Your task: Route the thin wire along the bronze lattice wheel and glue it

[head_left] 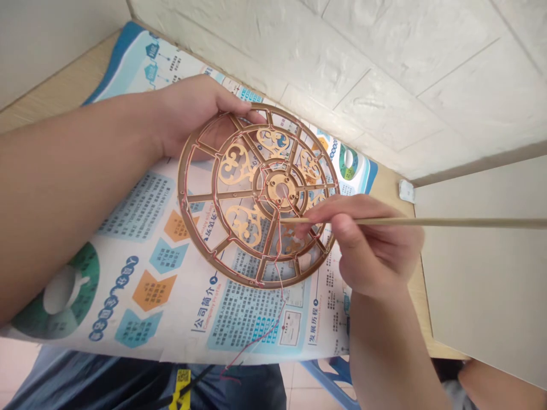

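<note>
My left hand (192, 114) grips the upper left rim of a round wooden fretwork wheel (239, 193) with spokes and scroll cut-outs, holding it tilted above the table. Thin red wires (280, 273) run along its spokes and trail down off the table edge. My right hand (371, 245) pinches a long thin wooden stick (448, 222), whose left tip lies against the wheel near its hub. The stick runs out past the right edge of the view.
A printed poster (141, 250) with blue and orange panels covers the wooden table (55, 91). A white brick-pattern wall (384, 74) rises behind. A pale board (482, 273) stands at the right. Blue trousers (106, 381) show below the table edge.
</note>
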`<state>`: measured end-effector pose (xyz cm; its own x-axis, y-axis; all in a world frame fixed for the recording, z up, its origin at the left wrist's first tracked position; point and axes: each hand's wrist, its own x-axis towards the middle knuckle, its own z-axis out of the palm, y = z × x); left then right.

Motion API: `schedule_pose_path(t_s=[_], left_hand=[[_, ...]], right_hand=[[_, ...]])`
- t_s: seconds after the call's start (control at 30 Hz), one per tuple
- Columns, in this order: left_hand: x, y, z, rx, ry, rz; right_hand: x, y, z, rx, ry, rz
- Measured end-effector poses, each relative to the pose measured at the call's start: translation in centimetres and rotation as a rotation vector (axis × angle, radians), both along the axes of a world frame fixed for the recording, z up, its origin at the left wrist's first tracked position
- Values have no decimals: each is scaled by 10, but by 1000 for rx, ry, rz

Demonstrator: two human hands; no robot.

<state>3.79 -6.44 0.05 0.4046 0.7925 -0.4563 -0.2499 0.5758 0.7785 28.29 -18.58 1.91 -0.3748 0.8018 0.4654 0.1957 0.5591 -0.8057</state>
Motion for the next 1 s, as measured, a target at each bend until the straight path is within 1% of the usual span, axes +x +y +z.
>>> schedule_pose_path(t_s=[0.07, 0.1, 0.13, 0.2, 0.3, 0.37, 0.43, 0.57, 0.7, 1.0], left_hand=[[0, 1, 0, 4, 4, -7], [0, 1, -1, 5, 5, -12], [0, 1, -1, 5, 7, -18], [-1, 1, -1, 7, 8, -17], [-2, 1, -2, 18, -12, -31], [-3, 1, -3, 28, -20, -55], [-4, 2, -4, 28, -19, -66], [-3, 2, -3, 11, -32, -60], [-2, 0, -2, 33, -34, -36], [-1, -1, -1, 31, -40, -43]], right_hand=[[-1, 1, 0, 24, 100, -92], [-2, 1, 0, 34, 113, -140], [-3, 1, 0, 30, 83, -183], [-5, 2, 0, -21, -54, -237], [-9, 2, -3, -181, -214, -229], [-12, 2, -6, -266, -232, -199], [-13, 2, -9, -307, -259, -180], [-12, 4, -10, -332, -291, -178], [-10, 5, -10, -344, -292, -172], [-12, 3, -5, -340, -353, -199]])
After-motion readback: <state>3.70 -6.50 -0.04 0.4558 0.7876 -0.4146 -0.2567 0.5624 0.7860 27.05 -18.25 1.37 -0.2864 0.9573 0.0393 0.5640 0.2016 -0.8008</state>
